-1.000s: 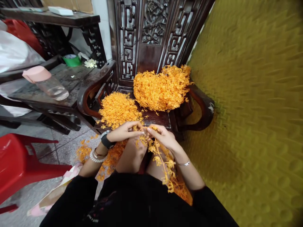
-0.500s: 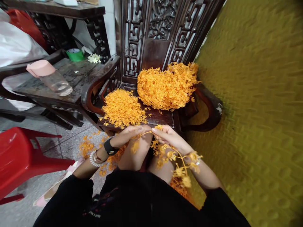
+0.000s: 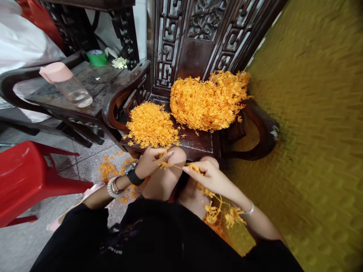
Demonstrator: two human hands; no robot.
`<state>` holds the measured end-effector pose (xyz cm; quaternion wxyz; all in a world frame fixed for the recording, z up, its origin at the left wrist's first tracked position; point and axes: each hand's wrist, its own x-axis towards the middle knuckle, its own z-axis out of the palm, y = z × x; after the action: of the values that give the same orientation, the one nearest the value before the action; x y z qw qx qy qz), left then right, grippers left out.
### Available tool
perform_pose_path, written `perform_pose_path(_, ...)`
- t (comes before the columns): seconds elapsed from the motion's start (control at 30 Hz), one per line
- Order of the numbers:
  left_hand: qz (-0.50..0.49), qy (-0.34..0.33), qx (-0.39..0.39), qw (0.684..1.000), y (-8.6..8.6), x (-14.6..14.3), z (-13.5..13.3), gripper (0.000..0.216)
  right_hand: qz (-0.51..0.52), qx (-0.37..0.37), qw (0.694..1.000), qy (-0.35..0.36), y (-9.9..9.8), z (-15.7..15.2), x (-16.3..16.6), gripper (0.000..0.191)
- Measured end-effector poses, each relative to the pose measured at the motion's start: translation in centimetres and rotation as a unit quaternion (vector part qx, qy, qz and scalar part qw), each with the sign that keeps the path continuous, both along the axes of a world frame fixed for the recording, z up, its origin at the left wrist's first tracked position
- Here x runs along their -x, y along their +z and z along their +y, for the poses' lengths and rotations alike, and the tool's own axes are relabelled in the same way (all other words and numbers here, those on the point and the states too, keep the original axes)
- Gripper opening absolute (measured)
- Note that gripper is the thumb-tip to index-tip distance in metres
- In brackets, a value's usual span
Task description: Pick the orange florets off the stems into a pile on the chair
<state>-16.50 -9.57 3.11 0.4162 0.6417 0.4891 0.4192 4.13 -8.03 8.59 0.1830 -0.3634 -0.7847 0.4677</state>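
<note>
— Orange flower strand (image 3: 181,167): where is it?
— Stretched above the knees between both hands, its tail of blossoms hanging past the right wrist.
— And each grip?
— The left hand (image 3: 151,162) is pinched closed on one end, the right hand (image 3: 208,177) pinched on the strand beside it.
— What lies nearby?
— On the carved chair (image 3: 195,141), a loose flower pile (image 3: 151,126) and a larger strung heap (image 3: 208,100). A pink-capped bottle (image 3: 68,85) lies on the tabletop (image 3: 85,109) to the left.
</note>
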Motion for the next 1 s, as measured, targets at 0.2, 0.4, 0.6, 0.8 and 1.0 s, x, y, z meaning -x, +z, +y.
perform_pose_path(0.2,0.02,0.308,-0.083,0.948,1.7,5.2,3.2,0.055,-0.017,0.041,0.997,0.058,2.8,-4.2,-1.2,0.037)
perform_pose_path(0.4,0.089,0.487,-0.107,0.862,0.7,15.4,7.5,0.055,0.038,-0.036,0.968,-0.246,3.5,-4.9,-6.1,0.045)
perform_pose_path(0.6,0.351,0.367,-0.132,0.851,-0.7,9.7,9.4,0.049,0.175,0.013,0.932,-0.317,0.4,-0.5,-3.0,0.048)
perform_pose_path(0.8,0.455,0.221,-0.037,0.861,-4.7,5.6,14.6,0.064,0.238,-0.015,0.922,-0.306,-0.1,0.4,-0.5,0.042)
perform_pose_path(1.0,0.387,0.2,-0.088,0.896,-2.9,3.6,13.5,0.064,0.214,-0.063,0.922,-0.318,-0.2,0.8,-1.2,0.039)
